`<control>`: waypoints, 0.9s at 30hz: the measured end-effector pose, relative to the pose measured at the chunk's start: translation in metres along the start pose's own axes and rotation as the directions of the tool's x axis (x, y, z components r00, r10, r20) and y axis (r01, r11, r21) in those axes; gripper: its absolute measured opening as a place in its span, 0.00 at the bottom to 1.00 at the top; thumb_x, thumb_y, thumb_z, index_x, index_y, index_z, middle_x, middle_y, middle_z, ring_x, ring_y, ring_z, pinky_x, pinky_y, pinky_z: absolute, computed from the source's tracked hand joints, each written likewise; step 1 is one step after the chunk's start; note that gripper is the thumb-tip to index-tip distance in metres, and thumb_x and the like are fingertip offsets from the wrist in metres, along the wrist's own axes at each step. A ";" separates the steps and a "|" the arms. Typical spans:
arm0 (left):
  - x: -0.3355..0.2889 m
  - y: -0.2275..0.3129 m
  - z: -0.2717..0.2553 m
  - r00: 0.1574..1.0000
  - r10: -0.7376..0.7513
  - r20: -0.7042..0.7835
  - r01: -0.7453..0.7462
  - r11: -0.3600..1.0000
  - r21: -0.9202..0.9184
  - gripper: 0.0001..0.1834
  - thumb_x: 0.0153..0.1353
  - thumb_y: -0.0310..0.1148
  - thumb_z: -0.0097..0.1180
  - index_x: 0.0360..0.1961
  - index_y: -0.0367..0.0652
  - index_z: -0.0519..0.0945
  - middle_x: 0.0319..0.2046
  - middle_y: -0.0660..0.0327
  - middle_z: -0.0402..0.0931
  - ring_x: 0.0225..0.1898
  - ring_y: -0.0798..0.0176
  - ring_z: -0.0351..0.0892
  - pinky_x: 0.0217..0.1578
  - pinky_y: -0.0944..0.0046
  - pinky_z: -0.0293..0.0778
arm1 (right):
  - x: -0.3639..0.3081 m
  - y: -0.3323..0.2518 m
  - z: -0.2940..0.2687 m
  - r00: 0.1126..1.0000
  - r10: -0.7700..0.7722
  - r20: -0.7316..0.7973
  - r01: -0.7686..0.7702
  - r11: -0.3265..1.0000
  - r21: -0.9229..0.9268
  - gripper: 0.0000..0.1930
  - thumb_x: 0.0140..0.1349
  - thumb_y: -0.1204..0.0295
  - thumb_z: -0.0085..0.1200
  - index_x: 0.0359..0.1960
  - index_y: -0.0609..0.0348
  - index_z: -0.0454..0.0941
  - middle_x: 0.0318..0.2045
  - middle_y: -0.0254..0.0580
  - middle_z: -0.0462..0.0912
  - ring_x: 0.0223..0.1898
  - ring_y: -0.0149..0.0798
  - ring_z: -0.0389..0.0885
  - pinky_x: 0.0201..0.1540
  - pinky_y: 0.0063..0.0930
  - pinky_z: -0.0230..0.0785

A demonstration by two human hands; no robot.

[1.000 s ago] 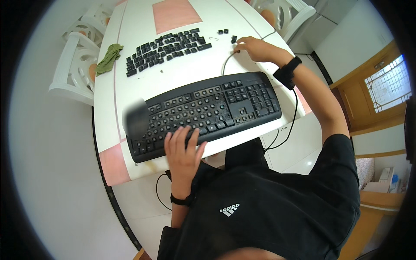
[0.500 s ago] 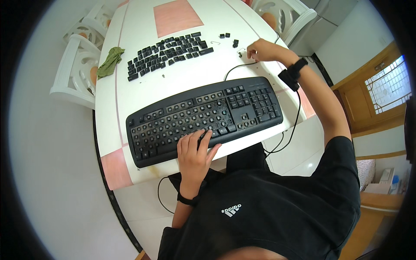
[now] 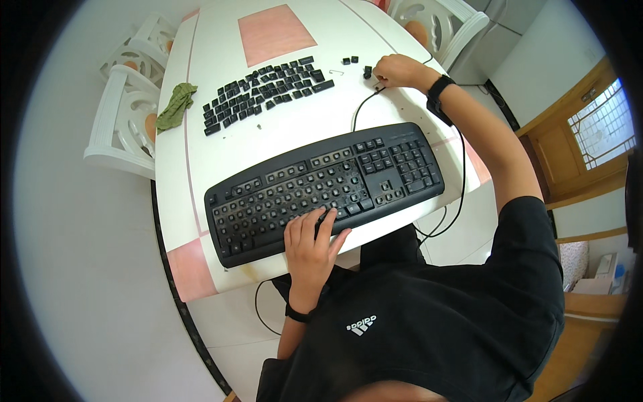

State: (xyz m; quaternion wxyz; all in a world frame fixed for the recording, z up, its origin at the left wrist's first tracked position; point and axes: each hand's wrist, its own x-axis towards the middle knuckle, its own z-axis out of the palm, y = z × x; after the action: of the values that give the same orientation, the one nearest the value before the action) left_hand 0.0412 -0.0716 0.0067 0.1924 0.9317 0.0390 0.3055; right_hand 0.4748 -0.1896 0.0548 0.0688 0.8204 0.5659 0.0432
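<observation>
White table (image 3: pixel 295 128), its near edge running just below the keyboard (image 3: pixel 321 187), which lies aslant; a strip of tabletop separates the keyboard from the loose keycaps (image 3: pixel 269 92) beyond. The left hand (image 3: pixel 308 253), palm down, fingers spread, rests ungripping on the keyboard's near edge. The right hand (image 3: pixel 399 71), fingers curled downward, is beside the cable (image 3: pixel 361 105); whether it grasps anything cannot be told.
</observation>
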 end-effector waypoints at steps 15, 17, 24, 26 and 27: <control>-0.001 0.000 0.003 1.000 0.011 -0.008 -0.012 1.000 -0.007 0.26 0.47 0.38 0.75 0.48 0.43 0.83 0.48 0.59 0.77 0.49 0.52 0.75 0.53 0.50 0.70 | 0.011 0.012 -0.025 0.998 -0.017 -0.061 0.016 1.000 -0.016 0.04 0.46 0.74 0.61 0.24 0.58 0.79 0.24 0.44 0.82 0.28 0.50 0.82 0.31 0.38 0.73; -0.001 0.000 0.002 1.000 0.011 -0.006 -0.011 1.000 -0.005 0.26 0.47 0.38 0.75 0.48 0.43 0.83 0.48 0.59 0.77 0.49 0.52 0.75 0.53 0.50 0.70 | 0.024 0.003 -0.039 0.998 0.032 -0.050 -0.031 0.999 0.032 0.05 0.47 0.72 0.62 0.26 0.58 0.80 0.24 0.44 0.82 0.29 0.49 0.83 0.31 0.38 0.73; -0.001 -0.001 0.002 1.000 0.014 -0.014 -0.015 1.000 -0.020 0.26 0.47 0.38 0.75 0.47 0.43 0.83 0.48 0.60 0.78 0.49 0.52 0.76 0.52 0.51 0.70 | 0.072 -0.011 -0.026 0.932 0.275 0.237 -0.324 0.924 0.203 0.12 0.49 0.66 0.63 0.29 0.63 0.83 0.24 0.46 0.84 0.24 0.42 0.81 0.30 0.32 0.75; 0.000 -0.001 0.001 1.000 0.012 -0.018 -0.013 1.000 -0.023 0.25 0.47 0.38 0.75 0.47 0.43 0.84 0.48 0.60 0.78 0.49 0.53 0.76 0.52 0.51 0.70 | 0.081 -0.015 -0.021 0.904 0.300 0.303 -0.389 0.871 0.299 0.13 0.50 0.65 0.63 0.29 0.64 0.83 0.22 0.46 0.84 0.21 0.39 0.81 0.28 0.31 0.75; 0.000 -0.001 0.001 1.000 0.013 -0.021 -0.013 1.000 -0.024 0.25 0.47 0.38 0.75 0.47 0.43 0.84 0.48 0.60 0.78 0.49 0.53 0.76 0.52 0.51 0.71 | 0.082 -0.018 -0.021 0.906 0.297 0.302 -0.391 0.859 0.330 0.15 0.51 0.63 0.64 0.29 0.65 0.83 0.21 0.43 0.83 0.20 0.37 0.81 0.26 0.29 0.75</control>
State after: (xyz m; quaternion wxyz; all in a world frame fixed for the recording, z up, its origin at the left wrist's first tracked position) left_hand 0.0417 -0.0710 0.0048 0.2012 0.9264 0.0313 0.3168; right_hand 0.4840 -0.1047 0.0722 -0.0338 0.9051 0.3939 -0.1563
